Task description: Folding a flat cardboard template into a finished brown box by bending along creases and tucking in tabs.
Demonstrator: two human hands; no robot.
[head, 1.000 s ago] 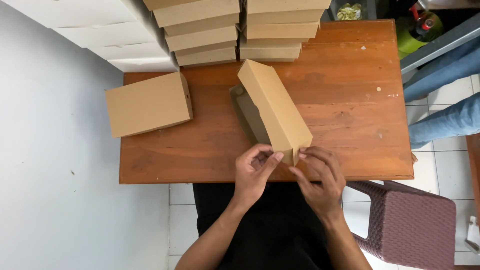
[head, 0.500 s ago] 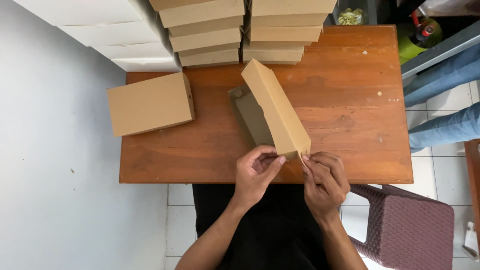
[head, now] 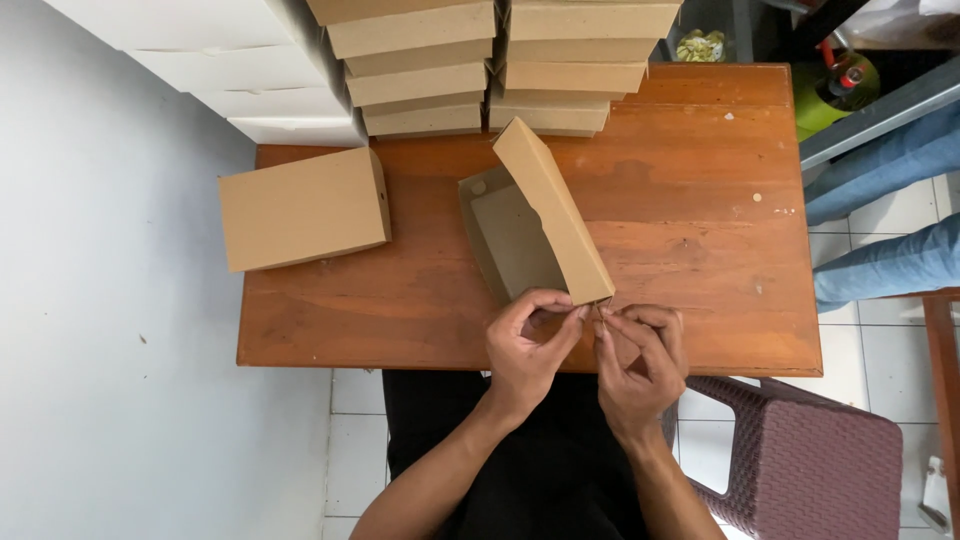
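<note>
Open cardboard box lay mid-table, lid raised, near corner at front edge. Left hand pinched that corner; right hand pinched flap just beside it. Risk judged: thin flap could crease or tear under uneven pull; light box could skid.

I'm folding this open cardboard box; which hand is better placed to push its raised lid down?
Probably the right hand: it sits under the raised lid, while the left hand pinches the box corner.
</note>
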